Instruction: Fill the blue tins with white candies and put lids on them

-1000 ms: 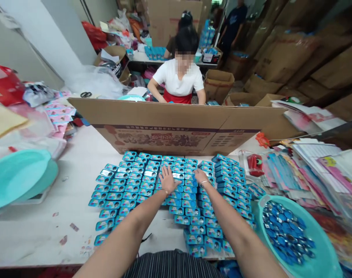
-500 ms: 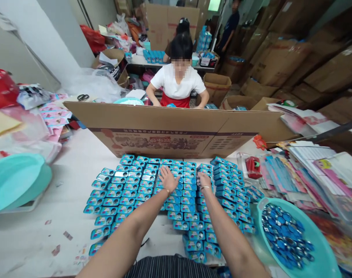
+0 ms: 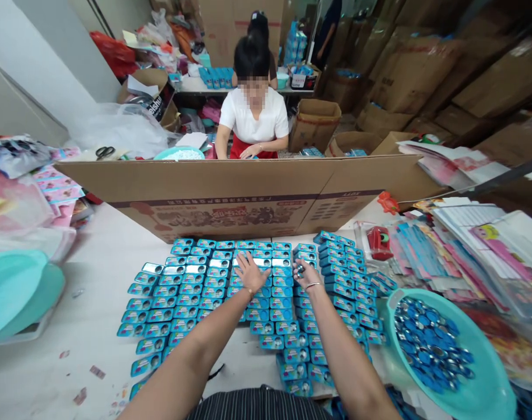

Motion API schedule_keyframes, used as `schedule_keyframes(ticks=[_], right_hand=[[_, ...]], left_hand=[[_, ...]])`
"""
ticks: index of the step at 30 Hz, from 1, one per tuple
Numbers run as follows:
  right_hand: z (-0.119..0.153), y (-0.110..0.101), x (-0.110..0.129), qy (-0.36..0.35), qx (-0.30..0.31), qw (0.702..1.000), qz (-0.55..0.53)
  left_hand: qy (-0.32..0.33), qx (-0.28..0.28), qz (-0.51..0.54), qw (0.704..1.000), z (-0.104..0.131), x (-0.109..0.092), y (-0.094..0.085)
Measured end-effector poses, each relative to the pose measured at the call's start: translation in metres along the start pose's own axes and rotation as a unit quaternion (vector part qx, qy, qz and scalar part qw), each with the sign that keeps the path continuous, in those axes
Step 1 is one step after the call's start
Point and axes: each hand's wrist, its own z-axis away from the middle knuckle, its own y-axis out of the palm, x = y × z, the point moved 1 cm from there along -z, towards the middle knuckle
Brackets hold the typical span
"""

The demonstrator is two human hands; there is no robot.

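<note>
So, from the head cam, the left hand (image 3: 251,275) is spread wide, fingers apart, on or just above the rows of blue boxes (image 3: 259,315) packed on the white table (image 3: 95,315) in front of a cardboard panel (image 3: 248,186). The right hand (image 3: 306,275) is near it over the next columns, fingers curled with a tiny shiny bit showing, can't tell if it's gripped. Teal basin (image 3: 491,361) of blue-and-silver pieces (image 3: 430,341) sits beside the boxes, on the right.
</note>
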Motion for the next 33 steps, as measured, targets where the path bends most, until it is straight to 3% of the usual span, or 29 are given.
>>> schedule_keyframes(ticks=[7,15,17,21,22,33], right_hand=[[-0.013,0.011,0.013,0.009,0.000,0.983,0.182],[-0.027,0.019,0.029,-0.041,0.031,0.890,0.454],[-0.026,0.024,0.031,-0.067,0.024,0.853,0.518],[-0.018,0.037,0.030,-0.087,0.021,0.703,0.706],[-0.016,0.040,0.030,-0.081,0.021,0.679,0.729],[-0.024,0.044,0.036,-0.042,0.014,0.677,0.735]], left_hand=[[-0.023,0.021,-0.019,0.999,-0.003,-0.010,-0.008],[0.016,0.058,-0.065,0.996,-0.018,-0.016,-0.011],[0.006,0.064,-0.063,0.996,-0.020,-0.016,-0.011],[0.009,0.056,-0.067,0.996,-0.017,-0.019,-0.012],[0.010,0.055,-0.067,0.996,-0.015,-0.020,-0.013],[-0.001,0.079,-0.056,0.995,-0.014,-0.021,-0.016]])
